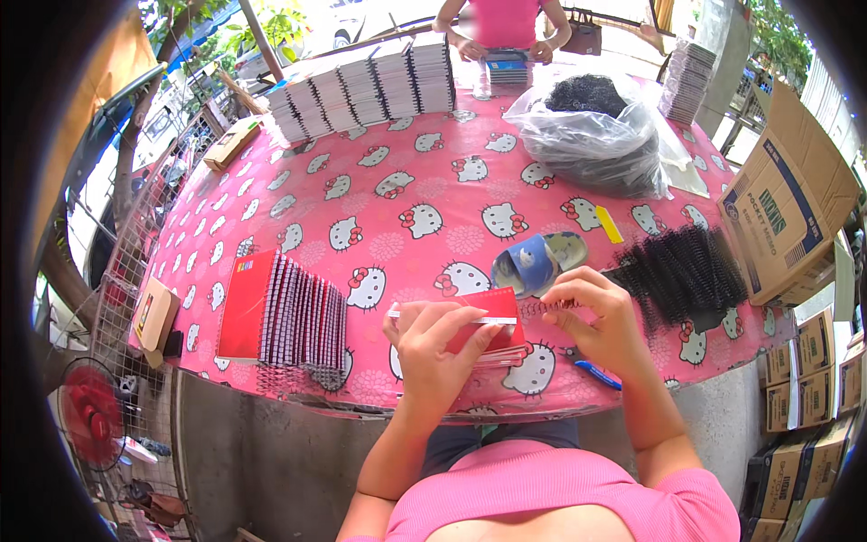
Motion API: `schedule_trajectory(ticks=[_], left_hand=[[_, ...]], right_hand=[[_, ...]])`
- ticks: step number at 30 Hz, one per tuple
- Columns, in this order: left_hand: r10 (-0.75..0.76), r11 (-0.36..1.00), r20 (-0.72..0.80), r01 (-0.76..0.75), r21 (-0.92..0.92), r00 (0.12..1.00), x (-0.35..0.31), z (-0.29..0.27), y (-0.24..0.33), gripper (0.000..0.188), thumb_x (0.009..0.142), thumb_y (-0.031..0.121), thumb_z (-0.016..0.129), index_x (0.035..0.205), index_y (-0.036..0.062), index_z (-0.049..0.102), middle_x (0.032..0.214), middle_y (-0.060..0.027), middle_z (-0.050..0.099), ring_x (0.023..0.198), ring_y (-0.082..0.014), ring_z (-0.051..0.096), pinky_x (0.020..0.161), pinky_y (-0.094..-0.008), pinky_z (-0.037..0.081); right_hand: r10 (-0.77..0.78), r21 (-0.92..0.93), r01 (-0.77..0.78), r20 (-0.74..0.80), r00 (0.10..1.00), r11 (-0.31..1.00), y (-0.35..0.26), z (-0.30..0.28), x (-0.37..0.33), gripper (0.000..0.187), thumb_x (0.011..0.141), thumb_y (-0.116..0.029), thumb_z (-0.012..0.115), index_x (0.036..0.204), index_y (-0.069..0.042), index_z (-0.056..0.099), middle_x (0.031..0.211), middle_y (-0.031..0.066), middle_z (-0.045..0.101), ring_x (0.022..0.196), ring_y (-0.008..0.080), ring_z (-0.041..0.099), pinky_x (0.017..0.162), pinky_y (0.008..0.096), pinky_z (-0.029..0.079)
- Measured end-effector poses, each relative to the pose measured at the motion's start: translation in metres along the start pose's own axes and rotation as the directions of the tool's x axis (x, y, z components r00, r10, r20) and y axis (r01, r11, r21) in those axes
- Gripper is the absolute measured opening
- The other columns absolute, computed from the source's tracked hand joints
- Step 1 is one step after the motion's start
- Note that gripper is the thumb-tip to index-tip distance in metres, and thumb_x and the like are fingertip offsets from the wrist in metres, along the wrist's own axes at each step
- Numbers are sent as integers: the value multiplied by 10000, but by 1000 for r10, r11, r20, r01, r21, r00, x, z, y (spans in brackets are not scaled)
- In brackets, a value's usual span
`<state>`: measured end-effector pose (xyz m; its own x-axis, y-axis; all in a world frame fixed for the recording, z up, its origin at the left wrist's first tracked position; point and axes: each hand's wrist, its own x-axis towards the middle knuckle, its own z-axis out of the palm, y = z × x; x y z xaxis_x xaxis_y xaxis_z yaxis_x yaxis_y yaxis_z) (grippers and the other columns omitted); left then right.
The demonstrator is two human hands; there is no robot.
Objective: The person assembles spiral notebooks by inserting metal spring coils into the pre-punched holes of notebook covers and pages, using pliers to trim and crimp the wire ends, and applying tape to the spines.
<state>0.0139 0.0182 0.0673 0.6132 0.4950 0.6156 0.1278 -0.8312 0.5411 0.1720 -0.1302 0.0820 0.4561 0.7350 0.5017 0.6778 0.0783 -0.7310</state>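
Observation:
My left hand (pixel 438 348) is closed around a red-covered notepad (pixel 492 305), its fingers and thumb along the near side. Between the fingertips of my right hand (pixel 596 316) is a thin spiral binding coil (pixel 546 308), its end at the pad's right edge. How far the coil runs through the holes is too small to tell. More red pads (pixel 501 358) lie under my left hand. Just beyond the pad rests a blue slipper (pixel 533 262). A blue-handled tool (pixel 598 374), perhaps pliers, lies beside my right wrist.
Left stands a row of coil-bound red notepads (pixel 302 312); right, a heap of black coils (pixel 682 271) with a yellow strip (pixel 609 225) nearby. A plastic bag of coils (pixel 591 135), tall notebook stacks (pixel 366 86) and a carton (pixel 786 199) surround the table. Another person (pixel 510 25) handles pads opposite.

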Motion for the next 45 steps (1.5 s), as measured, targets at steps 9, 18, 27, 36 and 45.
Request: schedule_trajectory(ticks=[9,18,27,36,45], left_hand=[[12,1000,-12,-12,-4,1000,1,1,1,205,683,230,818,838,123,737,818,9,669,841,-163,551,824,-323,357],[28,999,-31,-27,33,999,-3,3,-4,191,691,208,805,853,128,742,822,16,666,831,-160,550,810,-316,362],[13,1000,-51,-12,27,999,-5,4,-2,243,674,155,814,899,128,725,868,14,683,841,-162,558,821,-319,358],[75,997,-101,-74,15,992,-5,8,-1,290,625,176,851,868,121,703,837,-3,675,841,-166,582,820,-328,371],[19,1000,-84,-19,0,996,1,18,-8,308,646,263,834,875,130,676,827,-1,650,876,-193,570,887,-403,323]], right_hand=[[-47,-106,53,58,997,993,8,-1,15,218,666,33,738,841,-22,619,847,78,588,836,221,590,743,328,468],[372,182,-488,442,816,854,1,-7,16,128,817,-91,666,932,-58,621,848,78,575,762,243,605,631,342,485],[-175,-288,238,228,958,928,-12,17,6,217,872,-179,638,1037,-45,597,910,124,633,754,302,639,637,374,507],[-144,-617,303,294,945,726,166,-15,32,610,678,-302,791,1176,-60,535,978,132,664,984,357,618,844,421,493],[-6,143,-32,258,966,989,99,-19,43,230,751,-179,743,883,-34,622,853,65,645,786,174,621,725,336,500]])
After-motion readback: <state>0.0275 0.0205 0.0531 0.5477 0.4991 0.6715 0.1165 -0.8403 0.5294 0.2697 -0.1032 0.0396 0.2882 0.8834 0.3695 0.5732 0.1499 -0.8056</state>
